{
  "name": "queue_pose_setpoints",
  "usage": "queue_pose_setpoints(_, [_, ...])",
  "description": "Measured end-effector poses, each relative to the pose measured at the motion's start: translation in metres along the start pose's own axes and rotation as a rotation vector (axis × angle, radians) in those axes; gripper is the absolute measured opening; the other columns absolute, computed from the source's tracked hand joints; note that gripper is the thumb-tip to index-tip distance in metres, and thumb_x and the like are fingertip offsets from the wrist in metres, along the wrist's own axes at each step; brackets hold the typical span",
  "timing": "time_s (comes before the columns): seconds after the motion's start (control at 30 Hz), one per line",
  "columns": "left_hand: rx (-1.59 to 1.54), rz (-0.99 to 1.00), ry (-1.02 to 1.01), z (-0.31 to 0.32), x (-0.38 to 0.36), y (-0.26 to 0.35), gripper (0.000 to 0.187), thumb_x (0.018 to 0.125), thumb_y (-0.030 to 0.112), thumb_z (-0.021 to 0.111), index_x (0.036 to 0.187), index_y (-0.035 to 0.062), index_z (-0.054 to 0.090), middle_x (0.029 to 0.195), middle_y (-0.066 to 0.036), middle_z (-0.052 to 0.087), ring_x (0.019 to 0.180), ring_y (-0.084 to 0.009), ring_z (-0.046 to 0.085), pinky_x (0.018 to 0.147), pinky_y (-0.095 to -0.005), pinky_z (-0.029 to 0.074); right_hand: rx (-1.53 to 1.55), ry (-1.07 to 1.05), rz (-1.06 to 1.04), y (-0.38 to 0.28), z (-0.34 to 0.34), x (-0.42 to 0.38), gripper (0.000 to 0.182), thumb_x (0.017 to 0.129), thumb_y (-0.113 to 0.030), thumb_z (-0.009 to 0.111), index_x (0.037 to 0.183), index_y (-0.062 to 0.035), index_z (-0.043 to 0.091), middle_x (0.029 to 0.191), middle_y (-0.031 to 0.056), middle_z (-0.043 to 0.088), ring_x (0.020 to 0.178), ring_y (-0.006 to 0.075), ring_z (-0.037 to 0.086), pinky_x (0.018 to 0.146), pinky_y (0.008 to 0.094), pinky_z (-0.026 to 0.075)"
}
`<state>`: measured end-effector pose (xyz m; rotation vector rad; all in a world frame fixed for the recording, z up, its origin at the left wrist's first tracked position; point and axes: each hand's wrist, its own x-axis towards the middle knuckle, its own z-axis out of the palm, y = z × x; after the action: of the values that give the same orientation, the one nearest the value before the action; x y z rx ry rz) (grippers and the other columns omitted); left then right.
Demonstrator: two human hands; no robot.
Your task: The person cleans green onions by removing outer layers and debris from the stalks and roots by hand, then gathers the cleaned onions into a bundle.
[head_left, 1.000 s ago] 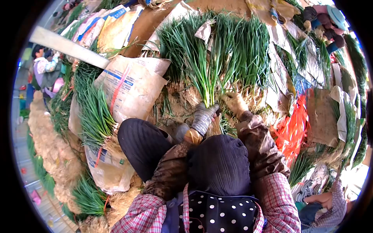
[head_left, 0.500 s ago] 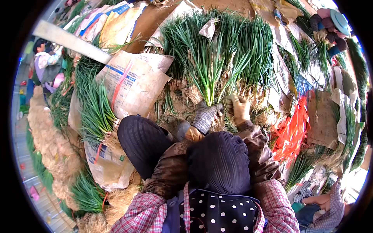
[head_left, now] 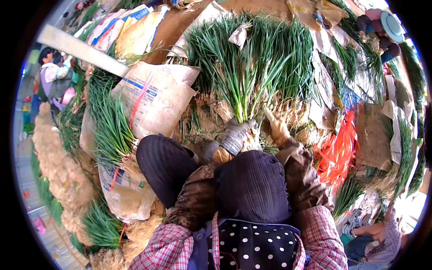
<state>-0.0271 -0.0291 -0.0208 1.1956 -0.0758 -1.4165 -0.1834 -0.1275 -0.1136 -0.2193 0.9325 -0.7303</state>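
My left hand (head_left: 236, 137), in a grey wrapped glove, is closed around the lower stalks of a bunch of green onions (head_left: 243, 96). The long leaves fan upward, and pale roots hang below the fist. Just to the right, my right hand (head_left: 279, 129) wears a tan glove. Its fingers are stretched out and apart, pointing toward the stalks; nothing is visibly gripped in them. Behind both hands lies a wide heap of green onions (head_left: 292, 58), roots facing me.
A printed sack (head_left: 157, 105) and a tied onion bundle (head_left: 114, 130) lie to the left of my bent knee (head_left: 164, 166). Red plastic strips (head_left: 337, 153) lie to the right. Other people sit at the far left (head_left: 54, 74), upper right and lower right.
My right hand has turned and its fingers have straightened. The bunch in my left hand has tilted a little, and its roots show more clearly below the fist.
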Motion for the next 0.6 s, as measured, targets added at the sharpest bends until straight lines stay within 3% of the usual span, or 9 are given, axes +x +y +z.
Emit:
queue_pose_setpoints(0.03, [-0.061,0.050,-0.043,0.000,0.000,-0.004,0.017,0.081,0.005,0.070,0.095,-0.0020,0.062,0.077,-0.009,0.066,0.062,-0.0168,0.063,0.054,-0.0285,0.053,-0.372,0.020,-0.168,-0.017,0.040,-0.004,0.017,0.086,-0.021,0.069,0.096,-0.0069,0.066,0.078,0.0045,0.068,0.064,0.0132,0.063,0.057,0.0245,0.052])
queue_pose_setpoints(0.07, [-0.124,0.098,-0.087,-0.001,0.001,-0.007,0.017,0.081,0.005,0.070,0.095,-0.0018,0.062,0.077,-0.008,0.066,0.062,-0.0165,0.063,0.053,-0.0282,0.052,-0.233,0.066,-0.015,-0.038,0.065,-0.011,0.019,0.083,-0.021,0.072,0.095,-0.0076,0.066,0.080,0.0035,0.068,0.063,0.0105,0.063,0.053,0.0230,0.051])
queue_pose_setpoints(0.13, [0.108,0.148,-0.141,-0.018,0.012,0.001,0.022,0.083,0.010,0.069,0.101,-0.0001,0.061,0.080,-0.007,0.066,0.064,-0.0155,0.063,0.052,-0.0249,0.051,-0.578,0.265,-0.170,-0.065,0.085,-0.029,0.019,0.083,-0.021,0.072,0.093,-0.0071,0.066,0.080,0.0040,0.069,0.060,0.0095,0.062,0.049,0.0203,0.049])
queue_pose_setpoints(0.23, [-0.249,0.183,-0.195,-0.012,0.005,0.012,0.029,0.086,0.010,0.065,0.114,0.0063,0.057,0.096,-0.009,0.065,0.072,-0.0153,0.064,0.044,-0.0152,0.043,-1.279,0.413,-0.605,-0.082,0.019,0.023,0.021,0.082,-0.025,0.073,0.091,-0.0060,0.068,0.075,0.0028,0.068,0.060,0.0083,0.060,0.053,0.0223,0.050])
queue_pose_setpoints(0.37, [-0.356,0.249,-0.253,-0.010,0.007,0.018,0.032,0.085,0.006,0.066,0.115,0.0079,0.056,0.102,-0.007,0.064,0.079,-0.0174,0.065,0.062,-0.0329,0.056,-0.748,0.410,-0.475,-0.089,0.014,-0.051,0.023,0.083,-0.028,0.072,0.089,-0.0051,0.068,0.074,0.0020,0.067,0.058,0.0080,0.057,0.054,0.0231,0.046])
queue_pose_setpoints(0.4, [-0.376,0.256,-0.269,-0.011,0.009,0.018,0.032,0.084,0.007,0.066,0.115,0.0079,0.056,0.102,-0.006,0.064,0.078,-0.0172,0.065,0.066,-0.0373,0.058,-0.555,0.359,-0.616,-0.082,-0.021,-0.031,0.023,0.084,-0.027,0.071,0.087,-0.0047,0.068,0.073,0.0025,0.067,0.055,0.0089,0.057,0.052,0.0232,0.046])
queue_pose_setpoints(0.47, [-0.272,0.367,-0.261,-0.009,0.015,0.015,0.032,0.084,0.008,0.067,0.114,0.0074,0.057,0.098,-0.006,0.065,0.076,-0.0169,0.064,0.066,-0.0388,0.058,-0.606,0.417,-0.650,-0.083,-0.019,-0.036,0.021,0.084,-0.026,0.071,0.087,-0.0048,0.069,0.072,0.0036,0.067,0.053,0.0099,0.056,0.050,0.0232,0.046])
queue_pose_setpoints(0.5, [-0.217,0.276,-0.203,-0.007,0.012,0.009,0.031,0.083,0.006,0.068,0.112,-0.0001,0.059,0.080,-0.008,0.063,0.065,-0.0170,0.061,0.053,-0.0257,0.051,-0.657,0.357,-0.634,-0.080,-0.018,-0.039,0.020,0.085,-0.026,0.070,0.086,-0.0054,0.069,0.071,0.0035,0.067,0.053,0.0096,0.056,0.049,0.0232,0.046])
queue_pose_setpoints(0.6, [0.008,0.014,-0.003,0.012,-0.013,0.005,0.029,0.079,0.004,0.071,0.106,-0.0003,0.061,0.078,-0.006,0.064,0.065,-0.0184,0.061,0.056,-0.0305,0.052,-0.897,0.204,-0.505,-0.056,0.037,-0.063,0.017,0.089,-0.024,0.065,0.084,-0.0081,0.067,0.070,0.0024,0.065,0.053,0.0075,0.054,0.046,0.0234,0.045])
